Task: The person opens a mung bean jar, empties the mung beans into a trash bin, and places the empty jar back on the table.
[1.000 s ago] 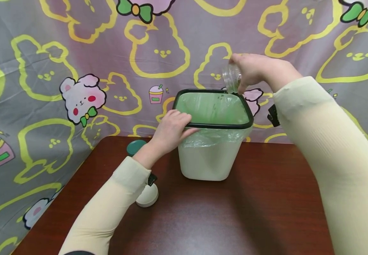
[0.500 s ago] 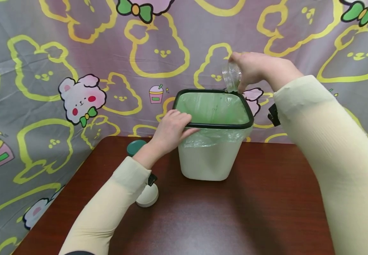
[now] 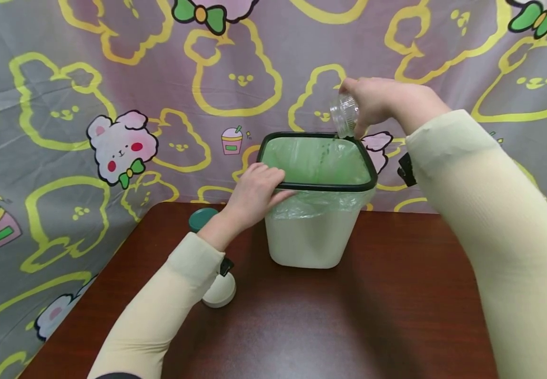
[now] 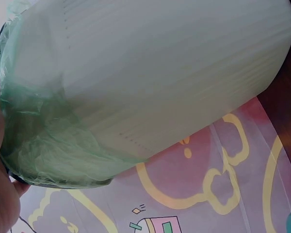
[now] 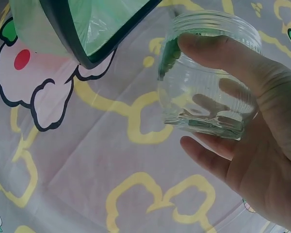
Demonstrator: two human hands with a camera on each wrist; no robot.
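Observation:
My right hand (image 3: 380,102) grips a clear ribbed glass jar (image 3: 344,117), tipped mouth-down at the far right rim of a trash can (image 3: 309,242). In the right wrist view, my thumb and fingers wrap the jar (image 5: 199,104), and small green pieces (image 5: 170,56) gather near its mouth. A few dark green bits (image 3: 323,152) show against the inside of the can below the mouth. My left hand (image 3: 254,192) holds the can's black rim (image 3: 330,187) at its near left corner, thumb outside. A thin translucent green liner (image 4: 72,145) folds over that rim.
Beside my left wrist, a white round lid-like object (image 3: 220,291) lies on the dark brown table (image 3: 302,326), partly covered by the sleeve. Behind that wrist stands a teal-topped object (image 3: 202,217). A patterned cloth (image 3: 160,79) hangs close behind the can.
Green bits have dropped from the jar's mouth into the can, trailing down its inner far side. Both hands and the jar stay almost where they were.

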